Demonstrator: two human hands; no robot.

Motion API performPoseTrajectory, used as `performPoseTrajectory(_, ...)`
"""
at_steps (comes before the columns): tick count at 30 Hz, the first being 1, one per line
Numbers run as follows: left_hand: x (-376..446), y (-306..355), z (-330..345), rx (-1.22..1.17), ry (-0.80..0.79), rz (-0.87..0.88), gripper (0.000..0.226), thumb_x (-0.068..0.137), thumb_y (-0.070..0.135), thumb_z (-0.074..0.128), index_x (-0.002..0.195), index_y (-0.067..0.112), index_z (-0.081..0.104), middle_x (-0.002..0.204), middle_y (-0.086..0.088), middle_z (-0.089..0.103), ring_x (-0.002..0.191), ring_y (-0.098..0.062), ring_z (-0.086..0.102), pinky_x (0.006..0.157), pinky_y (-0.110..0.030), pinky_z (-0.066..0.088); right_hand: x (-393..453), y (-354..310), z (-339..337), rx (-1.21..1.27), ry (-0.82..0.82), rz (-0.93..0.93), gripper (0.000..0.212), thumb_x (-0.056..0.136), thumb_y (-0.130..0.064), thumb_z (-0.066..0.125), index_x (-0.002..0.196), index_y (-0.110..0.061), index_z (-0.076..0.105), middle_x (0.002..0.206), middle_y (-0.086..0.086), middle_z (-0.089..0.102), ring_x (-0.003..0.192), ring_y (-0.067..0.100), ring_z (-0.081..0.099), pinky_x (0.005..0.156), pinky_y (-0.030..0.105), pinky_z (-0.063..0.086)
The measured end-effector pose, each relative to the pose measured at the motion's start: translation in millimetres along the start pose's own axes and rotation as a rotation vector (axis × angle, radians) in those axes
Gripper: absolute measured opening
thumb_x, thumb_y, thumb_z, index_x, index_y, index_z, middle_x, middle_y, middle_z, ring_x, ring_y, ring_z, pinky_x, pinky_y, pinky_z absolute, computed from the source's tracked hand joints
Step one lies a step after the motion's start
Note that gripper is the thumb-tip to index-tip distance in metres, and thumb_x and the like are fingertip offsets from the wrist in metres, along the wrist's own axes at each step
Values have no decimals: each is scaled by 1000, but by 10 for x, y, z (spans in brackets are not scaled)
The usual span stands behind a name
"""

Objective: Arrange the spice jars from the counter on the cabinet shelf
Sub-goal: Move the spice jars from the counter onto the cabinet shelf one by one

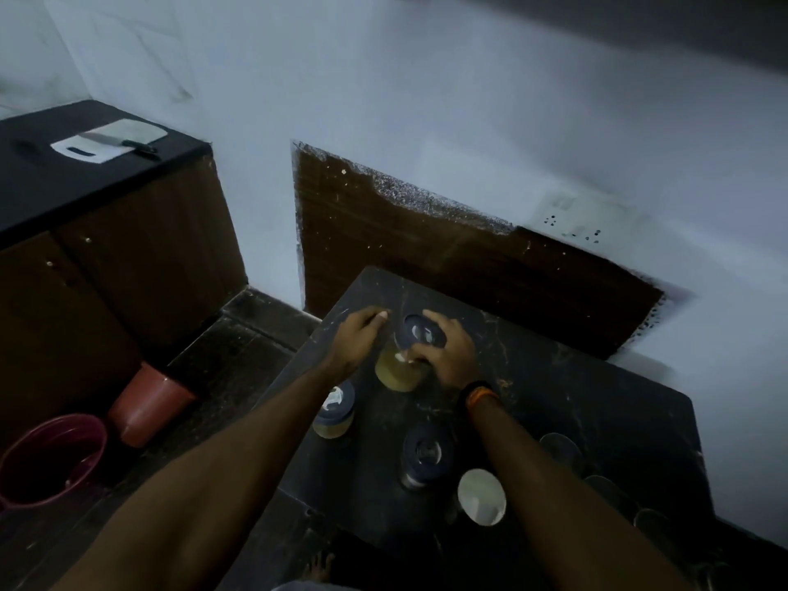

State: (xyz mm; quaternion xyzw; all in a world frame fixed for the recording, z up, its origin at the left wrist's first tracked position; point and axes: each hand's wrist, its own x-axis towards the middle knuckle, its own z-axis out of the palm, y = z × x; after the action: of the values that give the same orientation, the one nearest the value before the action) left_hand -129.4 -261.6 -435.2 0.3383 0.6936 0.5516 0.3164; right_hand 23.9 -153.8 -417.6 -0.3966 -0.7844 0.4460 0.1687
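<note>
A jar of yellowish spice (398,371) with a dark lid stands near the middle of the black counter (575,403). My right hand (450,351) grips its lid from the right. My left hand (360,334) lies against the jar's left side, fingers stretched forward. A second yellowish jar with a dark lid (334,409) stands under my left forearm. A dark-lidded jar (424,456) and a white-lidded jar (482,496) stand nearer to me. Several dark lids (560,450) line the counter's right edge.
A lower black counter (55,194) at the left carries a white cutting board (111,140) with a knife on it. On the floor stand an orange bin (147,405) and a maroon bucket (51,458). A wall socket (571,223) sits behind the counter. No shelf is in view.
</note>
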Motion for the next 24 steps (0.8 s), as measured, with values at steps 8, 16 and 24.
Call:
performPoseTrajectory(8,10,593,288,-895,-341,-374,51,101,47,41,137,12,55,134,-23,61,124,-42,57,89,-55,55,172,-463,-656,537,53,-123,69,64,-26,75,131,-24,62,123,-1,63,105,14,65,78,24,53)
performPoseTrajectory(16,110,1115,624,-989,-222,-187,48,98,27,51,138,-1,52,139,-31,54,124,-45,55,97,-61,50,319,-700,-1094,778,172,-160,57,74,-25,70,129,-15,63,128,10,62,108,22,66,79,28,54)
performPoseTrajectory(24,67,1579,879,-519,-8,271,46,87,15,74,130,14,55,119,-7,65,107,-23,68,85,-38,61,376,-928,-1352,851,295,-84,93,71,-45,83,149,-26,35,138,6,54,116,26,62,95,46,55)
